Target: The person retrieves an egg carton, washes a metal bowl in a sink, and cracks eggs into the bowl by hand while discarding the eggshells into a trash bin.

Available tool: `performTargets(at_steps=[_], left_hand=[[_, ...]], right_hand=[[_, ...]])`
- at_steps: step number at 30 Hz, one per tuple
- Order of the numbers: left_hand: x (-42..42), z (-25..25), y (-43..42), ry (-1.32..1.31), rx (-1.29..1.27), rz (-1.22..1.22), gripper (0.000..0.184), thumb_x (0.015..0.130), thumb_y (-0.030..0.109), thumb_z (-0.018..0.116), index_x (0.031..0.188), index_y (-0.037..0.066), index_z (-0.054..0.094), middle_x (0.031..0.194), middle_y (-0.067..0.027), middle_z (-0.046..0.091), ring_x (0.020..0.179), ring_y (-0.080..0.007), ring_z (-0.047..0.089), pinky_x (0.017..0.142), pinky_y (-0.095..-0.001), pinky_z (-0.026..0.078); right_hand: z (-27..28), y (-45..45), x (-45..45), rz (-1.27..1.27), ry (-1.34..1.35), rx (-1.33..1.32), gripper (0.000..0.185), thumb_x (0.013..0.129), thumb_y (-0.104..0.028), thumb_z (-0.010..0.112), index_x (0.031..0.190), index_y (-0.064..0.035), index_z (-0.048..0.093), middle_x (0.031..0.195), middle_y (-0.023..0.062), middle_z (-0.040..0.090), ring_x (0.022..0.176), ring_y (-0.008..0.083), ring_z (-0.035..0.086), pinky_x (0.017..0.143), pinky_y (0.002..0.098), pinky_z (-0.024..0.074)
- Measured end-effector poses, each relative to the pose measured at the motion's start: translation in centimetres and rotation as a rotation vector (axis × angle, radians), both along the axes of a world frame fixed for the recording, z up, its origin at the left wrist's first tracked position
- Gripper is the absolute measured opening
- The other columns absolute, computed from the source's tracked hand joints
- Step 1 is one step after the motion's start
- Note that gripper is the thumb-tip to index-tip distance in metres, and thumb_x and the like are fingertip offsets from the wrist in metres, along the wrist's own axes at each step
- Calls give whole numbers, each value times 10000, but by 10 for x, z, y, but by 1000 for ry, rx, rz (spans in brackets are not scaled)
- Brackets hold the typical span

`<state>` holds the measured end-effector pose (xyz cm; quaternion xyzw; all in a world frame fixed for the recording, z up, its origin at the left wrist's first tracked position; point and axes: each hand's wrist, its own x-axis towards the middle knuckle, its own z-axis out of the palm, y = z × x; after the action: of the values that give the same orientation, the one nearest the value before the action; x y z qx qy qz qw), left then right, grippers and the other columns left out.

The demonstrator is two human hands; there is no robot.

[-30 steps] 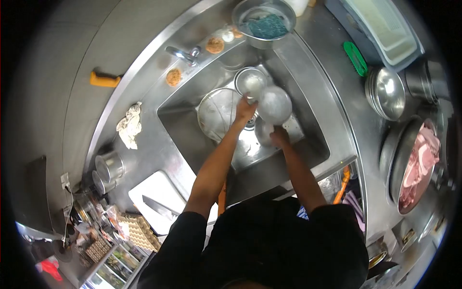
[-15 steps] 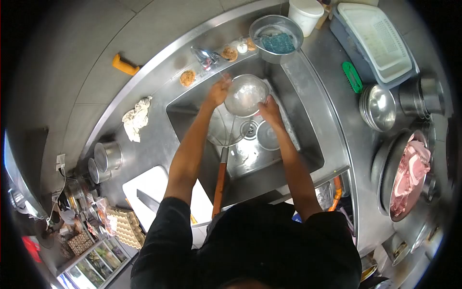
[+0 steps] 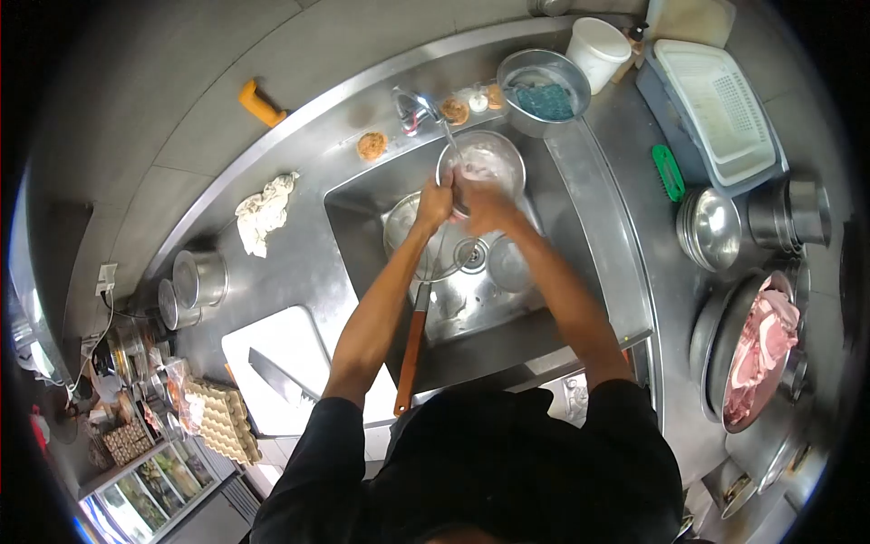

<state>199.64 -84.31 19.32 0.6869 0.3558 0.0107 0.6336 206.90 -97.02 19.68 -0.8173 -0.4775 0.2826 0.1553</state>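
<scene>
Water runs from the faucet (image 3: 419,107) into a round metal bowl (image 3: 489,156) at the back of the sink (image 3: 362,238). My left hand (image 3: 435,201) grips the bowl's near left rim. At the bowl's near edge is my right hand (image 3: 489,210), blurred, its fingers partly inside the bowl and hard to make out. Below the bowl lies a large round strainer (image 3: 403,231) with a wooden handle (image 3: 412,354) that reaches over the sink's front edge. Beside the drain (image 3: 470,255) sits a smaller round bowl (image 3: 510,263).
A basin (image 3: 544,91) with a teal mesh cloth stands behind the sink. On the right are a green brush (image 3: 668,172), stacked bowls (image 3: 712,228) and a pan of raw meat (image 3: 763,349). At left, a knife (image 3: 276,374) rests on a white board (image 3: 299,335).
The metal bowl has moved from mid-sink to under the faucet, where water now runs. My left hand has come onto its rim; my right hand has shifted to the bowl's near edge.
</scene>
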Motion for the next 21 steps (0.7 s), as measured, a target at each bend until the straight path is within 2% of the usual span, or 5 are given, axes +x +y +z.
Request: performTargets(at_steps=[4,5,8,11,21], left_hand=[[10,-14,10,-100,111,44,493,1009,417,456,1160,-45,540,697,-121,612,469,-207,589,354,-337,475],[11,-20,15,-62,50,48,481,1008,411,462,1178,-32,541,705,-114,609,467,-199,583,367,-338,474],[2,-8,3,-21,111,16,454,1005,399,473,1242,17,533,778,-158,629,538,-246,613,460,-376,492],[23,-4,7,-121,533,-43,427,990,357,491,1367,156,497,984,-280,664,840,-438,667,752,-498,508],[32,22,10,-306,835,-210,548,896,101,528,1384,344,470,877,-280,647,757,-478,622,683,-561,469]], right_hand=[[-78,9,4,221,84,430,1310,517,-289,876,1490,99,89,1534,346,150,1400,385,331,1107,383,357],[1,17,-14,135,346,195,1351,537,-355,855,1497,94,17,1544,363,62,1470,394,140,1182,402,232],[-9,13,20,-93,126,140,1374,520,-346,868,1495,96,7,1555,347,42,1471,393,132,1184,407,221],[-54,28,8,-200,144,279,1256,542,-281,819,1514,41,92,1535,325,186,1441,400,225,1157,406,276],[-77,19,-23,-421,-297,230,1008,579,-158,756,1470,-16,305,1410,237,455,1322,380,434,1127,485,288]])
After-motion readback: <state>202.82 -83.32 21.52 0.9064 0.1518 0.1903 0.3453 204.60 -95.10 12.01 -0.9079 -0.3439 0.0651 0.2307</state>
